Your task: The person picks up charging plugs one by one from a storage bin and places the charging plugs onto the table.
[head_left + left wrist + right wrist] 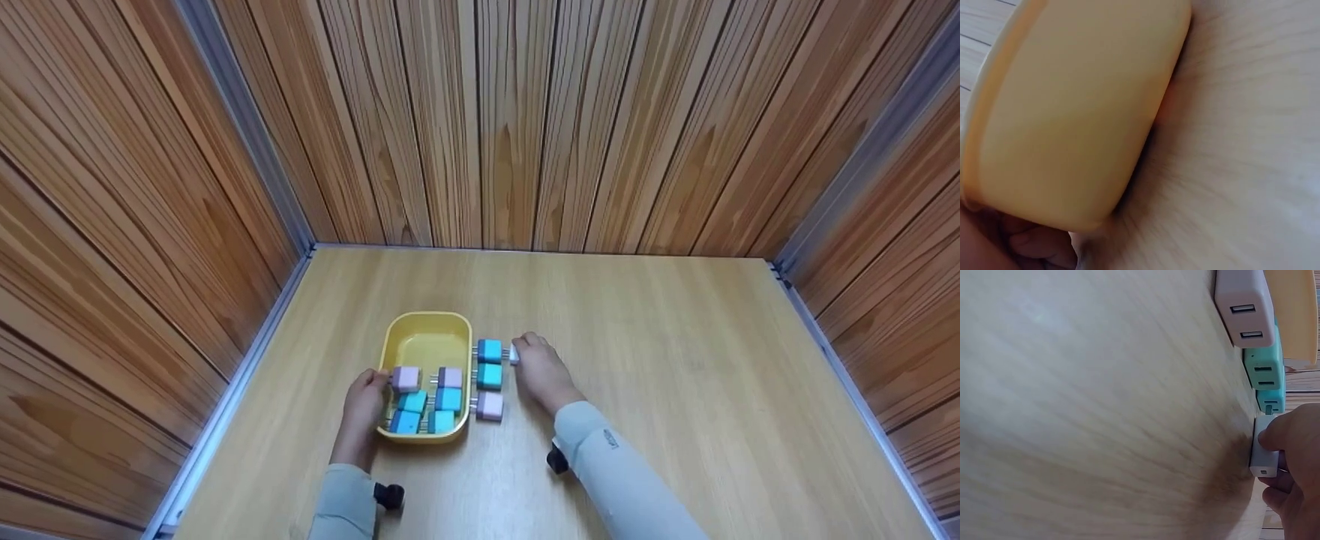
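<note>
My left hand (362,409) grips the left rim of a yellow plastic bin (427,319); the left wrist view shows curled fingers (1044,244) against the bin's wall (1072,112). Inside are several USB plug chargers, among them a lilac one (406,379) and a blue one (405,422). Right of the bin, my right hand (546,373) pinches a white charger (1264,445) low at the table, its prongs pointing left at a teal charger (490,350). Another teal charger (489,376) and a lilac one (490,406) stand in the same column beside the bin.
The wooden tabletop (675,360) extends to the right of the hands and behind the bin. Wood-panelled walls (510,135) with metal edge strips enclose it at the back and both sides. A black wrist device (557,459) sits at the right cuff.
</note>
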